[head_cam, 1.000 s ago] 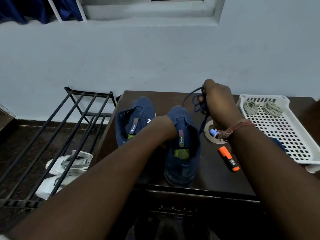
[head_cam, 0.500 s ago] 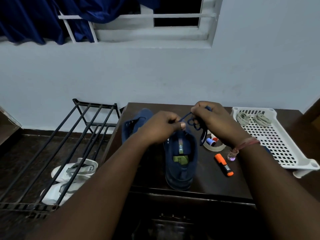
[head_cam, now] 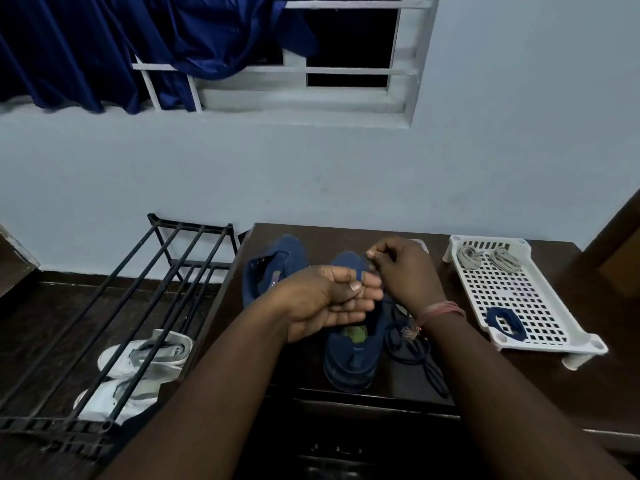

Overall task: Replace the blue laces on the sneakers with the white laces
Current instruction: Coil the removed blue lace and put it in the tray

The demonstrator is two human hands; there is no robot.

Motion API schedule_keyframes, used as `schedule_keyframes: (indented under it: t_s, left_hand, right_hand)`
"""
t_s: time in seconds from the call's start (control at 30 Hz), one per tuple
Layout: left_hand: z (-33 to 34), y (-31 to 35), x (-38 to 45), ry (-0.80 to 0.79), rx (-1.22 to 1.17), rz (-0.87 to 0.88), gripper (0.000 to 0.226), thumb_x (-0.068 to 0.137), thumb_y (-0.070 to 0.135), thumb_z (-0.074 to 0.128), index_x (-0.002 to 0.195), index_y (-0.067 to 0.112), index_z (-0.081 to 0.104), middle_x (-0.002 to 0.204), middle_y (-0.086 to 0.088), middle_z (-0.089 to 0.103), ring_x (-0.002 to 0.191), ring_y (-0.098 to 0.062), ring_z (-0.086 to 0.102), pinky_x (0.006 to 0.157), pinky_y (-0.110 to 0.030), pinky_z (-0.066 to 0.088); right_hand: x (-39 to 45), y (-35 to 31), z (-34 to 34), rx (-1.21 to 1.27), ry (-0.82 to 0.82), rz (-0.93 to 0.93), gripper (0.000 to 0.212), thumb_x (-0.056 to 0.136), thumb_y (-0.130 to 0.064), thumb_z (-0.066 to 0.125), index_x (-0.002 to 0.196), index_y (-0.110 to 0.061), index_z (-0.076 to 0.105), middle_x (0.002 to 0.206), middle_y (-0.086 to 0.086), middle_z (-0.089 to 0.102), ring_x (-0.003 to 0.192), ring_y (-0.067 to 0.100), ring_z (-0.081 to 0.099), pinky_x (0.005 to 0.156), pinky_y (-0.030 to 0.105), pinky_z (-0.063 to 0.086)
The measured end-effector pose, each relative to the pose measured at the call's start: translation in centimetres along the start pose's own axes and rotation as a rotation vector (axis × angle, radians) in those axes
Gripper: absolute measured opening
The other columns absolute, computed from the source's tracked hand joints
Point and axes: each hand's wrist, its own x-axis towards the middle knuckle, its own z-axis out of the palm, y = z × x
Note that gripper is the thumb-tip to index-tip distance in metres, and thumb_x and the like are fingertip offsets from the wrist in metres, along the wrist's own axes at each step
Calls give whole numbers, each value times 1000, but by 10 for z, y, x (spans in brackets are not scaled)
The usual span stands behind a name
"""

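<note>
Two blue sneakers stand on the dark table: the left sneaker [head_cam: 273, 268] and the right sneaker [head_cam: 349, 355], nearer the front edge. My left hand [head_cam: 329, 299] hovers above the right sneaker, palm turned right, fingers nearly straight, with no lace visible in it. Just right of it, my right hand [head_cam: 405, 271] pinches with curled fingertips over the shoe's tongue. A loose blue lace [head_cam: 412, 348] trails from under my right wrist onto the table. In the white tray [head_cam: 585, 344] lie two white lace bundles [head_cam: 467, 256] [head_cam: 505, 258] and a coiled blue lace [head_cam: 505, 323].
A black metal rack [head_cam: 114, 306] stands left of the table, with a pair of white sneakers [head_cam: 145, 355] on the floor beneath it. The wall and a barred window with a blue curtain [head_cam: 104, 46] are behind the table.
The view tilted upward. My left hand rose from the sneaker to meet the right hand. The right hand came down, and the blue lace now hangs loose onto the table.
</note>
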Motion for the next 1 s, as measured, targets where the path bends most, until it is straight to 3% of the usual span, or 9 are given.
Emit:
schedule_keyframes:
  t_s: [0.1,0.2,0.27,0.4,0.5,0.57,0.8,0.87,1.0]
  left_hand:
    - [-5,8,6,42,-266,96,29,100,-3,49,121,5,68,118,-11,73,98,-15,73,89,-30,59]
    - [-14,16,14,108,-366,183,30,97,-7,51,119,4,68,119,-12,73,102,-17,73,88,-28,59]
    - [-20,19,24,174,-405,235,31,96,-9,51,119,2,68,120,-13,72,106,-19,72,90,-29,58]
    - [-28,17,44,318,-488,331,29,94,-11,55,118,1,68,119,-16,72,108,-22,71,88,-30,60]
    - [-27,14,51,406,-440,389,26,93,-8,60,115,3,69,114,-14,74,106,-22,72,89,-30,60]
    - [-25,10,55,452,-403,387,25,92,-7,63,114,2,69,114,-15,73,106,-23,72,87,-30,60]
    - [-16,1,68,501,-548,269,21,96,-10,56,116,-6,62,112,-23,69,97,-27,71,76,-29,63]
    - [-15,-1,69,534,-489,255,20,96,-9,55,114,-4,62,109,-22,69,90,-23,71,68,-24,62]
    - [-8,-3,69,509,-64,249,21,93,-7,62,112,-1,69,99,-17,73,71,-10,70,59,-16,56]
  right_hand:
    - [-11,3,4,-35,-98,-2,16,91,-14,58,78,-16,68,72,-3,68,65,0,60,62,21,46]
    - [-16,-1,7,-89,-178,-10,26,93,-18,61,69,-9,63,62,-2,63,49,-4,52,50,11,36]
    - [-17,-9,6,-100,-221,-27,30,94,-21,62,65,-14,62,59,-4,61,48,-3,53,49,10,37]
    - [-20,-23,7,-224,-299,-175,24,95,-24,58,71,-20,63,67,-4,63,63,10,59,61,29,48]
    - [-21,-27,11,-271,-380,-277,29,95,-21,57,65,-20,52,63,-1,54,60,15,51,56,27,37]
    - [-23,-30,12,-325,-444,-334,27,95,-20,56,69,-17,53,63,-1,50,58,12,45,53,21,29]
    - [-11,-30,-8,-284,-528,-297,21,93,-22,58,74,-17,64,65,-6,57,59,7,52,54,16,38]
    - [-9,-28,-12,-270,-515,-333,22,94,-22,59,74,-13,64,67,-4,58,62,9,53,55,16,38]
    - [-2,-22,-21,-181,-328,-331,15,92,-20,62,78,-17,66,66,-9,60,66,3,55,56,14,38]
